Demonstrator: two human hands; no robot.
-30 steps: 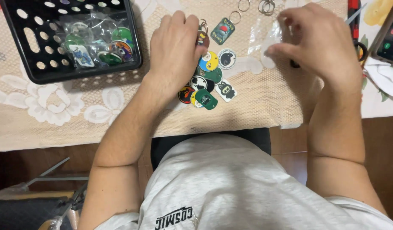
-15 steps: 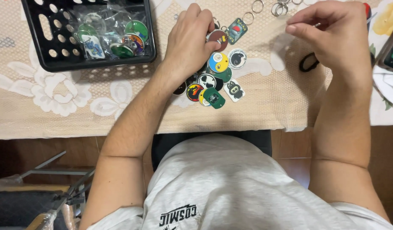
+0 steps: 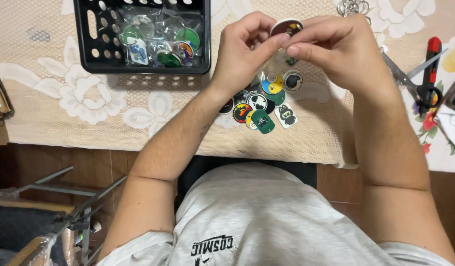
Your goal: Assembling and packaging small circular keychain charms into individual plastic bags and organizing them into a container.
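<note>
Held charm: you pinch a small round charm (image 3: 286, 26) with a dark, reddish face between the fingertips of both hands, raised above the table.
Its pose: tilted, face turned partly up; its lower edge is hidden by your fingers.
Loose charms: a cluster of colourful charms (image 3: 263, 101) lies flat on the lace tablecloth directly below your hands, overlapping one another.

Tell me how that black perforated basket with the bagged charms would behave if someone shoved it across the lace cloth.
The black basket looks like thin rigid plastic, so probably stiff and light. Its flat base suggests sliding rather than tipping, though the lace tablecloth may bunch under it. The bagged charms lie loose inside and would likely shift.
</note>
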